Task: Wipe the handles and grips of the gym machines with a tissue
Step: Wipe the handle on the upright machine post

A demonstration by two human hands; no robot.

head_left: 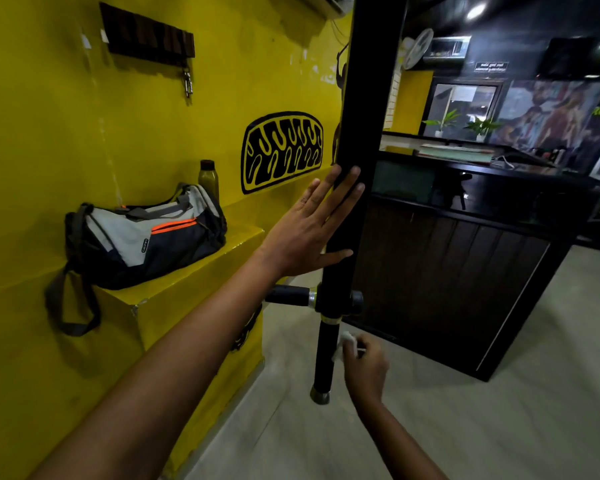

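Head view: one machine post, both hands on or near it.
Handle (pixel 323 355): black, hangs straight down below the post (pixel 357 168), long axis vertical.
Right hand (pixel 364 367): grip pinches a white tissue (pixel 347 342) just beside the handle's right side, nearer of the two.
Left hand (pixel 309 223): grip wide, fingers flat against the post, well above.
Next move, likely: tissue closes leftward, then runs along the handle.
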